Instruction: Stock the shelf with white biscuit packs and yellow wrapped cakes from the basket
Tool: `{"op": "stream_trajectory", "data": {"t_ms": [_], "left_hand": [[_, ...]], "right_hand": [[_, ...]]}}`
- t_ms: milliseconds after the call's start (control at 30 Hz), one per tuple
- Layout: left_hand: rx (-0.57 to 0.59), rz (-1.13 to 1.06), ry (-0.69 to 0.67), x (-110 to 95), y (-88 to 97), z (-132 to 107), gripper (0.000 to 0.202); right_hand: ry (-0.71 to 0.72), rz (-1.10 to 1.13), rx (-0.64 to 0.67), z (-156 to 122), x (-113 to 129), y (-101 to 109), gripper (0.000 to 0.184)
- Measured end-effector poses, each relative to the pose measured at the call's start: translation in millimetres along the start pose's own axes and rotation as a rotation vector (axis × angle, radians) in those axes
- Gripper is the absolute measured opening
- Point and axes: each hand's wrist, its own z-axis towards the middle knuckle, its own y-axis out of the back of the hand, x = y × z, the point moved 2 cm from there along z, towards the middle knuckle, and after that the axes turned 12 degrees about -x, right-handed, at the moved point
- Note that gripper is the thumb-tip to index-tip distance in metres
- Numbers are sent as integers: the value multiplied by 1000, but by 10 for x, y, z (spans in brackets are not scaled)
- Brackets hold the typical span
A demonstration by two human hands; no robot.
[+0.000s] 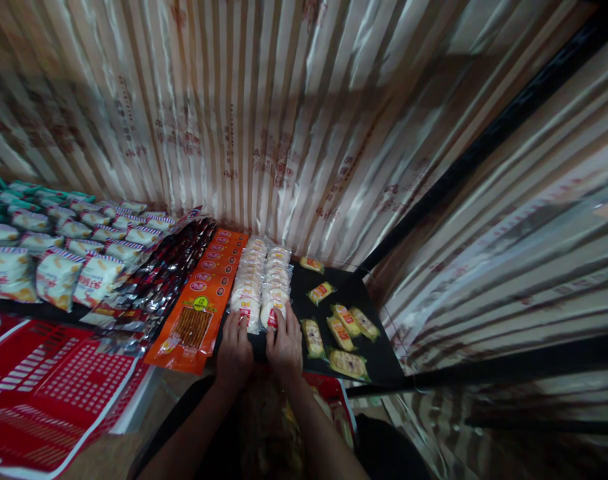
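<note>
Two rows of white, round, clear-wrapped cakes, a left row [251,270] and a right row [277,273], run back along a black shelf [309,367]. At the front end of the left row is my left hand [234,343], fingers stretched forward and touching the nearest pack. My right hand [285,340] lies likewise against the front pack of the right row, fingers extended and slightly apart. Orange snack packets [197,300] lie overlapped just left of the white cakes. To the right, several small yellow-wrapped cakes [340,332] are scattered on the shelf.
Dark, shiny packets [159,287] and white snack bags [99,277] fill the shelf's left part. A red basket [64,380] stands below at left; another red container [337,393] is under my arms. Striped sheeting [264,133] hangs behind, with a black post [434,180] at right.
</note>
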Motion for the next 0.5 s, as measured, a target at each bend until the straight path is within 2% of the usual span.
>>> {"op": "stream_trajectory", "data": {"t_ms": [333,500], "left_hand": [[-64,-44,56,4,-44,-43,41],[-38,-22,47,-28,52,13,38]], "right_hand": [[14,-10,-22,-12,43,46,39],[-1,71,-32,34,57,109,37]]}}
